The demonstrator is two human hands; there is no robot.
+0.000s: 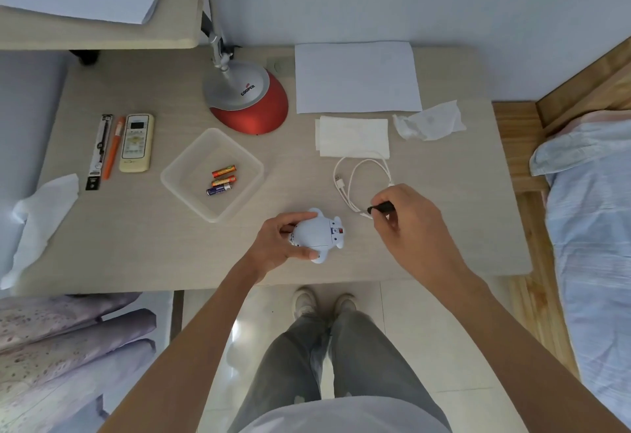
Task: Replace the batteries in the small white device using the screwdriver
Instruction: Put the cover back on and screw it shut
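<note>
**Device held on the table, screwdriver in the other hand**

The person stands at the near edge of a pale table (136,248). The left hand (283,238) grips the small white device (319,236): the thumb is on the near side and the fingers curl over the far side. The device lies on the table near the front edge, a little right of the middle. The side turned up shows a small red part near its right end.

The right hand (406,224) is just to the right of the device and does not touch it. Its fingers are closed around a dark screwdriver (382,208). The thin tip sticks out to the left, toward the device, but stays apart from it.

Behind the left hand there is a clear plastic tray (194,173) with three batteries inside, close together: two orange batteries (223,171) and one dark blue battery (219,189).

A white cable (345,179) lies in loops just behind the right hand. Further back are a folded tissue (353,137), a crumpled tissue (428,121) and a sheet of paper (356,77). A lamp (249,101) with a red and silver base stands at the back. On the left side lie a remote control (136,143), an orange pen (113,147) and a narrow black package (99,152), side by side. Another tissue (44,214) hangs over the left edge.
</note>
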